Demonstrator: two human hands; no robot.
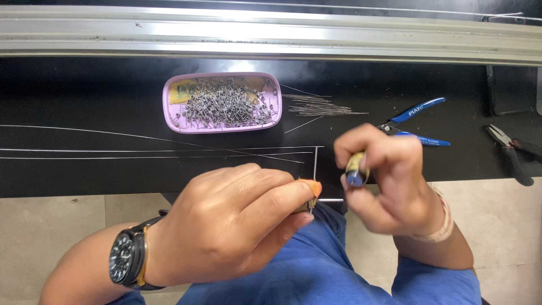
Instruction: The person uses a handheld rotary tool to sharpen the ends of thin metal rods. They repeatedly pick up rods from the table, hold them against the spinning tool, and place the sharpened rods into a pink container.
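Nearest you, your left hand, with the black wristwatch on that wrist, was closed over something small above your blue-trousered lap. Only an orange tip showed past the thumb and forefinger, so I could not tell what kind of tool it was, but your grip was clamped shut on it. A short piece of thin wire stuck out sideways from that pinch towards your other hand.

Your right hand was wrapped tight around a small yellowish tool with a blue end, its end just beside the wire. My judgement: you did well to keep both hands close over your lap and the wire short between them. A steady left pinch and a turn from the right wrist alone would keep the bend clean.

Further out on the black bench, long straight wires lay flat, running left to right. Beyond them sat the pink tray, heaped with small finished wire pieces, and a bundle of cut wire lengths just to its right. The blue-handled cutters lay behind your right hand, and dark-handled pliers were well apart at the far right. A metal rail ran along the back.
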